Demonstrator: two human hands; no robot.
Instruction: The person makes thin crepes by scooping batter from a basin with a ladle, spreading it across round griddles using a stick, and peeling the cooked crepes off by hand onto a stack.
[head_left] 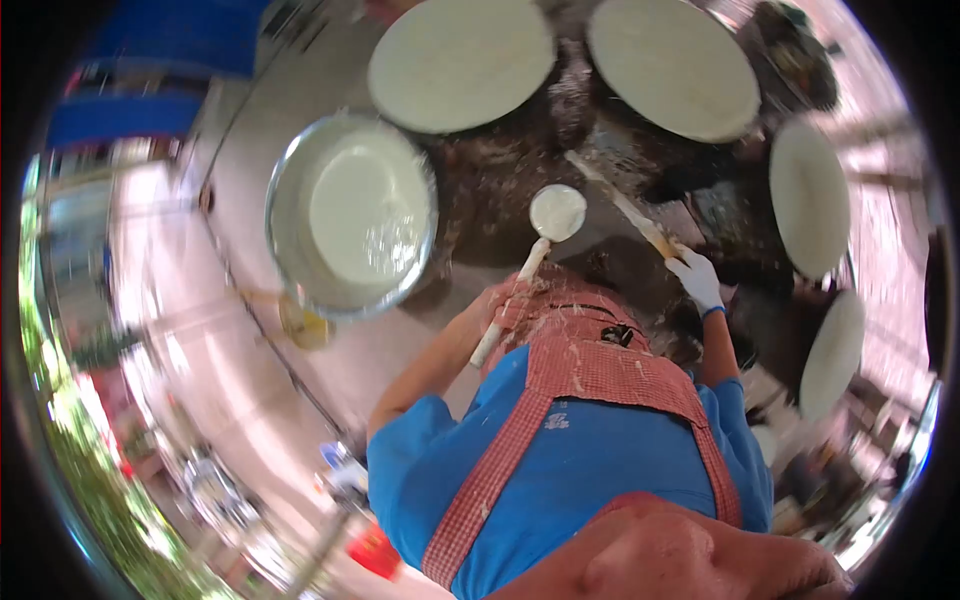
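My left hand [507,303], bare, is closed round the pale handle of a ladle [558,212]. The ladle's round bowl looks full of white batter and sits in front of the apron, right of a large metal basin [281,255]. White batter [368,212] lies in that basin. In a white glove, my right hand [697,280] grips the wooden end of a long, thin spatula [625,205], which points forward and left over the dark stove. Its blade is smeared with white. Both tools are apart from the round pans.
Several round, pale discs ring the dark stove surface [485,190]: one ahead [465,65], one ahead right [675,68], others at the right [810,198]. A blurred yellowish container [305,325] stands by the basin. Something red [375,550] lies on the floor behind left.
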